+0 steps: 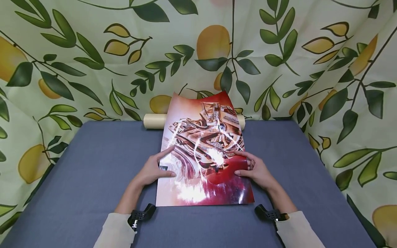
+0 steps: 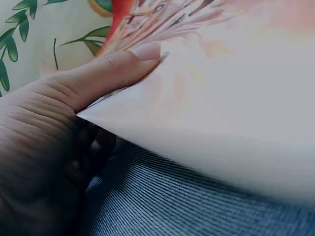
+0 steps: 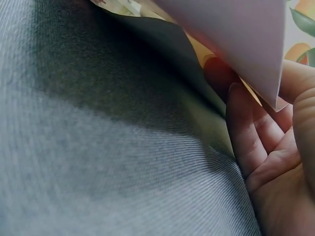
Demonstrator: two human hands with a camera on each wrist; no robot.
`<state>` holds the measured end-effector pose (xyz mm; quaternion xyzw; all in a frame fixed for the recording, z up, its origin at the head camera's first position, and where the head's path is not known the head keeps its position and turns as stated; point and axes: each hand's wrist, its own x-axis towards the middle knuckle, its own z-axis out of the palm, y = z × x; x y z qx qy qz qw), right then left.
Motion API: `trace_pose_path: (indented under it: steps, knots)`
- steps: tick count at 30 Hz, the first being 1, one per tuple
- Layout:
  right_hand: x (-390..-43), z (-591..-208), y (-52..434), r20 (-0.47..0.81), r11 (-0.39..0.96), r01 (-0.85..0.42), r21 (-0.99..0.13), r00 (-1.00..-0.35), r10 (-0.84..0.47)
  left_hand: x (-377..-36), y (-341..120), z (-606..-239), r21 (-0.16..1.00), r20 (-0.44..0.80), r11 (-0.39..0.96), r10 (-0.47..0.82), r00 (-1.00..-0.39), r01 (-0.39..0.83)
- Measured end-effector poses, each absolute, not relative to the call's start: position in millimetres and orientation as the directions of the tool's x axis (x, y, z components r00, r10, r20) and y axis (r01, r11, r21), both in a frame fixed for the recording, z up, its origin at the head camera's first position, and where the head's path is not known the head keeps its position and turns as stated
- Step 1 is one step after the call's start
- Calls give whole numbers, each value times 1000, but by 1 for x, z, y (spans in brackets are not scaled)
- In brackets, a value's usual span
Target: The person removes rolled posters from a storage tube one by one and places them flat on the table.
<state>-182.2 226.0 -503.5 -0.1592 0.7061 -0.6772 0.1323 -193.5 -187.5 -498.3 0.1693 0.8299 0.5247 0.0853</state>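
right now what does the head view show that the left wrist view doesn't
Only the head view shows the whole glossy poster on the blue-grey tablecloth, the cream tube behind it, the leaf-and-lemon backdrop all round, and the right hand holding the poster's right edge. Only the left wrist view shows the poster's pale edge lifted off the cloth, with fingers tucked in shadow beneath it. Both show the left hand gripping the poster's left edge, thumb on top.

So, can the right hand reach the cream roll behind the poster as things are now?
Probably not directly. The right hand grips the right edge of the poster, and the poster's raised far part covers the middle of the cream roll. Only the roll's ends show; the right end looks reachable if the hand lets go.
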Motion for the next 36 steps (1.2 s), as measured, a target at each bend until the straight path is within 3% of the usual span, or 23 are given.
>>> trace_pose_path:
  steps: [11, 21, 30, 36]
  knots:
    - [-184, -505, 229, 32, -28, -23, -999, -929, -370, -197, -186, -500, 902, 36, 399, 314, -949, 167]
    - [-182, -505, 234, 81, 122, -169, -978, -848, -524, -197, -188, -500, 908, 81, 372, 295, -952, 193]
    - [-181, -503, 234, 51, 176, -139, -974, -901, -430, -196, -183, -500, 918, 122, 329, 297, -947, 221]
    - [-181, -507, 231, 63, 208, -161, -965, -909, -412, -167, -187, -502, 896, 153, 358, 305, -940, 262]
